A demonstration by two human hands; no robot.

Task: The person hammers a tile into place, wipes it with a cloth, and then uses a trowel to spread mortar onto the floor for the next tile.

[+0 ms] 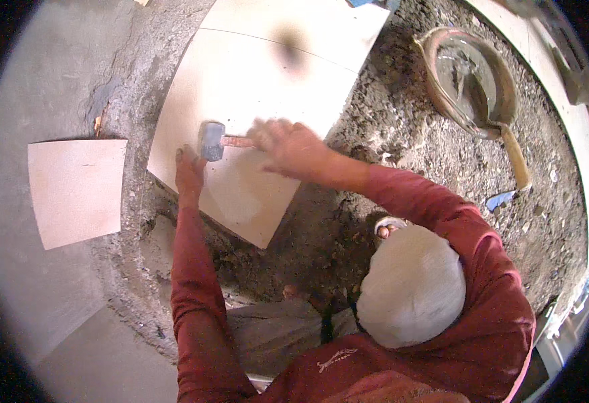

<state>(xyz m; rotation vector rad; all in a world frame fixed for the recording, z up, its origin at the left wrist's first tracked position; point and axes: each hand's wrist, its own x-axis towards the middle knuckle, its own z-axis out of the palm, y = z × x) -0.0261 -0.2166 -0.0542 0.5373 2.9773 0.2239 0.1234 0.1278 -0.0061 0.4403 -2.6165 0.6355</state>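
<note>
A large pale tile (200,87) lies on the dirt bed, with a thin joint line across its far part and a near corner pointing towards me. Over its near half is a rubber mallet (212,141) with a dark grey head and a reddish handle. My right hand (291,149) closes round the handle, slightly smeared, hiding its far end. Just left of the mallet head, my left hand (189,171) rests at the tile's left edge with its fingers stretched out, holding nothing. Both arms wear red sleeves.
A separate square tile (76,191) lies on the grey concrete floor (46,101) at left. At the far right a round basin (432,50) holds grey liquid, with a wooden handle (516,161) sticking out. A blue scrap (500,200) lies on gravelly soil (395,134).
</note>
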